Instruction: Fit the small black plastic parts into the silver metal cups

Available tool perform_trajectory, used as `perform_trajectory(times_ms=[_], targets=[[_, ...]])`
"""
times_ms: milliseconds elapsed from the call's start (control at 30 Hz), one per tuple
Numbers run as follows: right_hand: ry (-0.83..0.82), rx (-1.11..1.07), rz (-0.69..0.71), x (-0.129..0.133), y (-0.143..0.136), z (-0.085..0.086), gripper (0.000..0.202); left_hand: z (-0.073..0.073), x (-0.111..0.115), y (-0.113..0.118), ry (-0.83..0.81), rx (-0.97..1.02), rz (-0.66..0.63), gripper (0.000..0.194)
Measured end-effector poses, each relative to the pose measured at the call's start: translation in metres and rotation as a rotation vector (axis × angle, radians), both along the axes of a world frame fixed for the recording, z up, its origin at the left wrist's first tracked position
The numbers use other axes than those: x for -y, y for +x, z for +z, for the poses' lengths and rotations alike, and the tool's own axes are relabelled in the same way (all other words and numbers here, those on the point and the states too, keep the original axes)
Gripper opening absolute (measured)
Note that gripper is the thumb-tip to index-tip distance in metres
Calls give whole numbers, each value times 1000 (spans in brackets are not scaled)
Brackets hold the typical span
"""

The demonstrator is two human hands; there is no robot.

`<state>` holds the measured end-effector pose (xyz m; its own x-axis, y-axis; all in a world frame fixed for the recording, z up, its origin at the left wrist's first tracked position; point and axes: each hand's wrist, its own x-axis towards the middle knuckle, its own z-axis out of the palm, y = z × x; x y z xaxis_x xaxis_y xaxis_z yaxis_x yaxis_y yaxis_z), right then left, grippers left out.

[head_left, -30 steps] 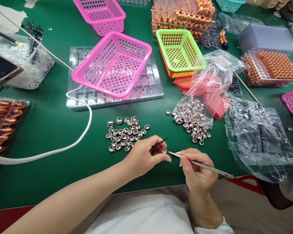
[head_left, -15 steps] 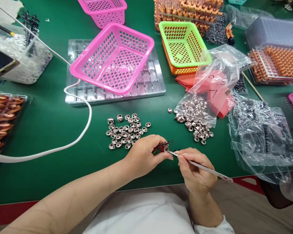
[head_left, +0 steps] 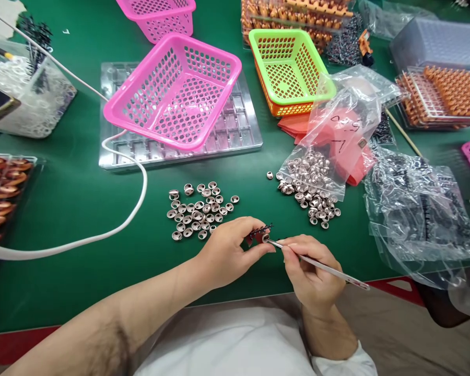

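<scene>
On the near side of the pink basket (head_left: 172, 142), a small metal cap (head_left: 265, 238) is pinched at the fingertips of the left hand (head_left: 229, 250), presumably so that its open face is left accessible. A black toothed strip (head_left: 260, 230) is also held there; how it is braced cannot be told, since it is partly hidden by the fingers. A slim silver tool (head_left: 331, 269) is gripped like a pencil in the right hand (head_left: 315, 274), close to its tip, probably for finer control. The tip is set at the cap; whether contact is made cannot be told.

Between the pink basket and the left hand, loose caps (head_left: 198, 211) are spread thinly, seemingly for easy picking. To the basket's near right, a denser heap of caps (head_left: 319, 206) is partly covered by a clear bag (head_left: 339, 143). The basket itself is rested on a clear compartmented tray (head_left: 245, 130), perhaps to save table space. To its right, a green basket (head_left: 292, 102) is nested in an orange one.
</scene>
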<state>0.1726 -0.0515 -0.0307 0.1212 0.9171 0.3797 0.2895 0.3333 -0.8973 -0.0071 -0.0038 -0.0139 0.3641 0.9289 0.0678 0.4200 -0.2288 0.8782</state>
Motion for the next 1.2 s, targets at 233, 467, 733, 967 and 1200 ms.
perform_trajectory(times_ms=[233, 467, 733, 967, 1200], targets=[[23, 12, 1, -2, 2, 0, 30, 4, -1, -1, -36, 20, -12, 14], [17, -28, 6, -1, 2, -2, 33, 4, -2, -2, -56, 11, 6, 12], [20, -42, -7, -1, 0, -2, 32, 2, -3, -2, -92, 17, -5, 13], [19, -30, 2, -2, 1, -1, 34, 1, -2, -3, -79, 16, -6, 15], [-2, -39, -10, -1, 1, -1, 31, 1, -2, -2, -82, 26, 0, 15]])
